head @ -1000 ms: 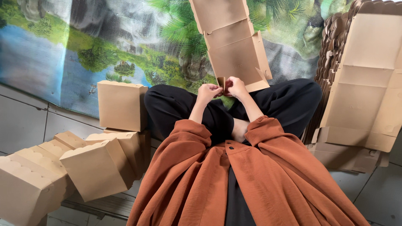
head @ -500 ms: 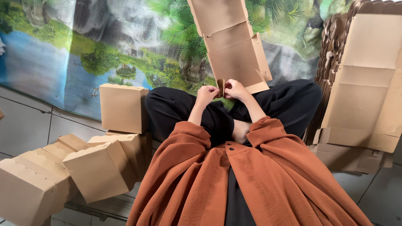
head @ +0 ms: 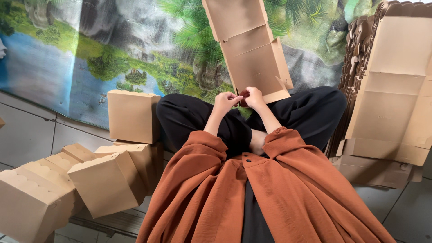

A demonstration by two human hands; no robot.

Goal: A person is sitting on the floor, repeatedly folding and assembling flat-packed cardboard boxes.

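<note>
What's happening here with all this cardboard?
A person sits cross-legged on the floor, both hands together at the near edge of a flat cardboard blank. The left hand and right hand pinch something small and dark red. Folded boxes lie at their left, flat blanks stacked at their right.

Grey tiled floor [head: 31, 135] carries folded cardboard boxes [head: 108, 180] and flat blanks [head: 387, 90].

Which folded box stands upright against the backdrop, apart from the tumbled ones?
The closed cardboard box beside the person's knee, standing square; the other folded boxes lie tilted nearer the camera.
</note>
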